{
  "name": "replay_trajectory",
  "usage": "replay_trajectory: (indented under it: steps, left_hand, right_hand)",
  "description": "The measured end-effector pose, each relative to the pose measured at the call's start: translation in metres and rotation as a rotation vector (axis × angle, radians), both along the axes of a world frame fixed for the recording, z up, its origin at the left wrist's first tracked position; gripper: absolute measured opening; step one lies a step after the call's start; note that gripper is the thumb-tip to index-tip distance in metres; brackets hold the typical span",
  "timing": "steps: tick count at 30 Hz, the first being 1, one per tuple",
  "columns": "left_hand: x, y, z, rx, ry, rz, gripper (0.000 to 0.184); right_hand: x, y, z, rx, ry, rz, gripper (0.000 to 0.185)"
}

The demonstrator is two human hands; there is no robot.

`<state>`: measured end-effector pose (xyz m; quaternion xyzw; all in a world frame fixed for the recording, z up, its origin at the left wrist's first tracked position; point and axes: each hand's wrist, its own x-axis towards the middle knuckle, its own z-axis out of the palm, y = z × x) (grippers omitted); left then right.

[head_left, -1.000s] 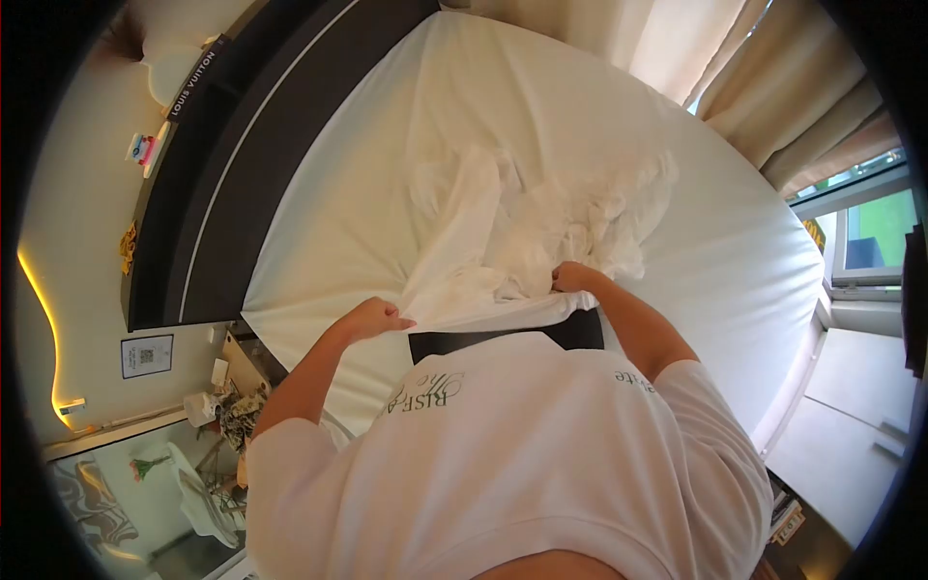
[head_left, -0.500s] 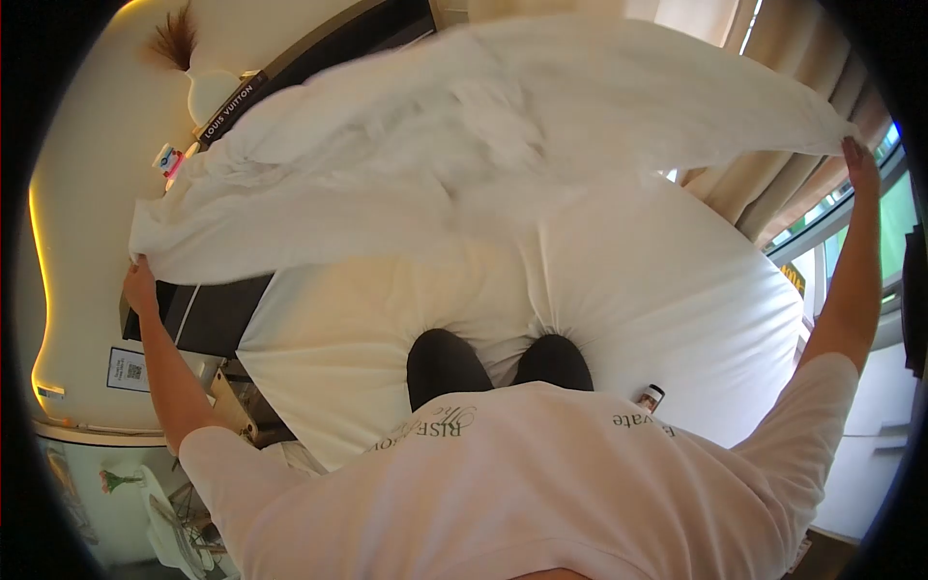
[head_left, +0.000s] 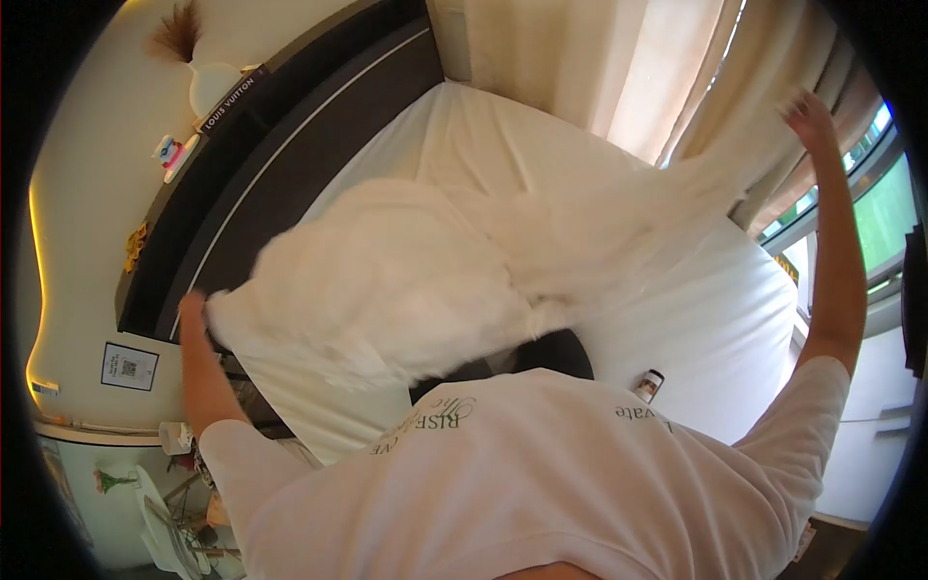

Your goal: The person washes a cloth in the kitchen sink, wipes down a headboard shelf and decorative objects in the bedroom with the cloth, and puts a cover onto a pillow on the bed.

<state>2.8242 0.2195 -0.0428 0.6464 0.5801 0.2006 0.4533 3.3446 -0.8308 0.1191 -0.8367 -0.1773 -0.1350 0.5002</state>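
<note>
A crumpled white cloth (head_left: 387, 280), blurred by motion, billows low over the white-covered bed (head_left: 696, 309). At the left, my left hand (head_left: 193, 309) is closed at the cloth's left corner, beside the dark headboard. My right hand (head_left: 810, 118) is raised at the upper right in front of the curtain, its blurred fingers looking apart. A smeared tail of the cloth stretches towards it from below, without a clear grip. My dark-clad knees (head_left: 556, 355) are on the bed, partly under the cloth.
A small dark-and-white object (head_left: 649, 385) lies on the bed right of my knees. Along the left stands the dark headboard (head_left: 290, 145), topped by a book (head_left: 232, 100) and a white vase (head_left: 213, 92). Beige curtains (head_left: 561, 68) and a window are at the back and right.
Both hands have gone from near my lap out to the sides. The cloth rose, spread wide, then sank and bunched towards the left. My right hand has moved slightly up and inward, its fingers loosened.
</note>
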Motion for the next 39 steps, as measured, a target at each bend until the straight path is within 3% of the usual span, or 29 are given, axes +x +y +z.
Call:
replay_trajectory:
  steps: [2, 3, 4, 5, 6, 7, 8, 10, 12, 14, 17, 21, 22, 23, 24, 26, 27, 28, 29, 31, 33, 34, 37, 38, 39]
  left_hand:
    - [0.092, -0.085, -0.001, 0.121, 0.026, -0.410, 0.041]
    - [0.135, -0.127, -0.003, 0.081, -0.189, -0.693, 0.039]
    - [0.170, -0.198, 0.023, 0.176, -0.239, -0.877, 0.050]
    - [0.205, -0.272, 0.050, 0.267, -0.308, -1.053, 0.064]
    - [0.216, -0.343, 0.083, 0.241, -0.439, -1.205, 0.069]
    - [0.235, -0.389, 0.097, 0.257, -0.585, -1.308, 0.078]
    - [0.254, -0.427, 0.106, 0.298, -0.707, -1.294, 0.087]
    - [0.284, -0.498, 0.129, 0.401, -0.871, -1.070, 0.053]
    - [0.299, -0.512, 0.143, 0.485, -0.872, -1.016, 0.040]
    - [0.297, -0.515, 0.153, 0.515, -0.690, -1.215, 0.049]
    - [0.302, -0.502, 0.121, 0.879, -0.738, -1.019, 0.035]
    - [0.316, -0.419, 0.107, 1.579, -0.381, -1.069, 0.041]
    - [0.322, -0.388, 0.110, 1.746, -0.398, -1.024, 0.044]
    - [0.322, -0.357, 0.127, 1.720, -0.280, -1.024, 0.043]
    - [0.331, -0.317, 0.144, 1.893, -0.298, -0.999, 0.039]
    - [0.331, -0.254, 0.207, 1.901, 0.099, -0.859, 0.041]
    - [0.351, -0.187, 0.225, 2.097, -0.226, -0.647, 0.045]
    - [0.296, -0.219, 0.286, 1.343, -0.126, -0.774, 0.047]
    - [0.296, -0.185, 0.310, 1.747, 0.002, -0.395, 0.036]
    - [0.263, -0.107, 0.352, 1.447, -0.209, -0.467, 0.045]
    - [0.228, -0.104, 0.335, 1.667, 0.093, -0.239, 0.054]
    - [0.213, -0.098, 0.317, 1.580, 0.189, -0.199, 0.054]
    - [0.172, -0.062, 0.276, 1.351, 0.391, -0.175, 0.061]
    - [0.163, -0.064, 0.276, 1.300, 0.400, -0.172, 0.062]
    - [0.151, -0.068, 0.273, 1.243, 0.422, -0.169, 0.063]
  right_hand:
    - [-0.042, 0.126, 0.009, 0.118, 0.053, 0.121, 0.056]
    - [-0.067, 0.181, 0.016, 0.097, 0.109, 0.230, 0.056]
    - [-0.093, 0.237, 0.024, 0.075, 0.167, 0.335, 0.056]
    - [-0.191, 0.320, 0.055, -0.048, 0.044, 0.233, 0.053]
    - [-0.184, 0.333, 0.055, -0.374, -0.259, 0.282, 0.051]
    - [-0.192, 0.347, 0.064, -0.425, -0.313, 0.290, 0.052]
    - [-0.203, 0.362, 0.078, -0.474, -0.370, 0.297, 0.052]
    - [-0.218, 0.374, 0.101, -0.525, -0.484, 0.340, 0.053]
    - [-0.237, 0.377, 0.113, -0.536, -0.552, 0.253, 0.051]
    - [-0.221, 0.371, 0.125, -0.578, -0.606, 0.144, 0.048]
    - [-0.219, 0.353, 0.139, -0.689, -0.595, -0.125, 0.046]
    - [-0.178, 0.308, 0.150, -1.008, -0.637, -0.334, 0.069]
    - [-0.177, 0.304, 0.150, -1.180, -0.685, -0.415, 0.082]
    - [-0.169, 0.299, 0.146, -1.277, -0.755, -0.438, 0.082]
    - [-0.155, 0.293, 0.141, -1.375, -0.826, -0.461, 0.083]
    - [-0.132, 0.278, 0.148, -1.526, -0.946, -0.572, 0.084]
    - [-0.122, 0.267, 0.158, -1.575, -0.993, -0.664, 0.085]
    - [-0.115, 0.257, 0.164, -1.622, -1.036, -0.753, 0.085]
    - [-0.111, 0.248, 0.172, -1.574, -1.057, -0.806, 0.084]
    - [-0.101, 0.226, 0.181, -1.647, -1.066, -0.958, 0.080]
    - [-0.107, 0.217, 0.174, -1.703, -1.054, -1.044, 0.072]
    - [-0.108, 0.210, 0.170, -1.737, -1.046, -1.086, 0.071]
    - [-0.050, 0.117, 0.153, -1.447, -1.404, -0.829, 0.084]
    - [-0.047, 0.095, 0.154, -1.574, -1.312, -0.989, 0.080]
    - [-0.040, 0.067, 0.155, -1.546, -1.321, -0.988, 0.079]
